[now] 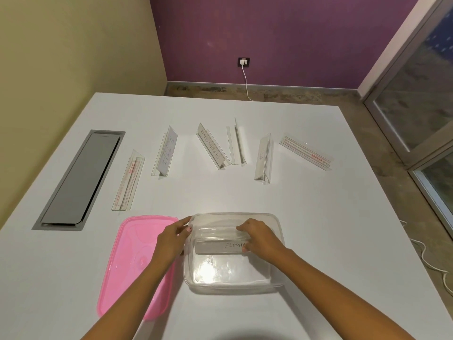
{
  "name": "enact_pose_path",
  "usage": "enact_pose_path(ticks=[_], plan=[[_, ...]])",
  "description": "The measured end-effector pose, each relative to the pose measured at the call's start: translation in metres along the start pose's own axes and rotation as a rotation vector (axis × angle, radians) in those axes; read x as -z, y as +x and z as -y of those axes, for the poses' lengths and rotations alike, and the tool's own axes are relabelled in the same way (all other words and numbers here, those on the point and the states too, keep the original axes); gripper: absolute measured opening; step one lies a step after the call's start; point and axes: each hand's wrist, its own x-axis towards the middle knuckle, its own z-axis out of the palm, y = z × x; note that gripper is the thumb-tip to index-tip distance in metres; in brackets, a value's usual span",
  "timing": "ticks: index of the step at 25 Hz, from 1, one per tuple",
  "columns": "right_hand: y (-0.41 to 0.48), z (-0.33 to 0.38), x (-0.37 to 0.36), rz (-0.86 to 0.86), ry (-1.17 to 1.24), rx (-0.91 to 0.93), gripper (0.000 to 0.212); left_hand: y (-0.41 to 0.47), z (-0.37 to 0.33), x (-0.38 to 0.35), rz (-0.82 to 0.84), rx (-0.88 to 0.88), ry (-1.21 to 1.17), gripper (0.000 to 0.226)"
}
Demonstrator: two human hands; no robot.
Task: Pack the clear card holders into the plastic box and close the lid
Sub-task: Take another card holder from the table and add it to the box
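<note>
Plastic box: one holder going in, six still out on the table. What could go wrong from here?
1. The card holder under the right hand spans nearly the full width of the plastic box; it may jam or sit skewed.
2. Six more holders may stack too high for the pink lid to shut.
3. The left hand grips only one wall, so the box could slide.
</note>
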Motion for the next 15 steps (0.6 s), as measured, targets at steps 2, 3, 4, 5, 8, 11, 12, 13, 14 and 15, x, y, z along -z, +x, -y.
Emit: enact_pose_path(ticks=[2,3,4,5,8,11,12,13,14,15], plan=[[-0.001,-0.002,-0.004,-0.036,0.008,0.017,0.056,0.000,0.000,0.000,0.001,-0.011,0.008,0.033],[-0.001,-0.003,-0.006,-0.059,0.001,0.023,0.054,0.001,0.000,0.000,-0.001,-0.013,0.007,0.033],[-0.001,-0.003,-0.008,-0.085,-0.014,0.027,0.053,0.001,0.000,0.000,-0.003,-0.011,0.002,0.033],[-0.002,-0.004,-0.009,-0.108,-0.034,0.029,0.051,0.001,0.000,0.000,-0.007,-0.005,-0.007,0.033],[-0.008,0.000,-0.010,-0.155,-0.096,0.064,0.043,0.000,0.001,0.000,-0.012,0.007,-0.032,0.033],[-0.013,0.016,0.006,-0.331,-0.021,0.151,0.027,0.000,0.001,0.001,-0.013,-0.002,-0.035,0.033],[-0.010,0.022,0.015,-0.422,0.006,0.182,0.020,0.000,0.001,0.001,-0.012,-0.006,-0.035,0.033],[-0.004,0.027,0.025,-0.512,0.029,0.207,0.014,0.000,0.001,0.001,-0.010,-0.009,-0.032,0.033],[0.006,0.031,0.035,-0.574,0.056,0.214,0.011,0.000,0.001,0.001,-0.007,-0.009,-0.031,0.033],[0.019,0.035,0.046,-0.600,0.089,0.196,0.010,0.000,0.001,0.001,-0.004,-0.006,-0.035,0.033]])
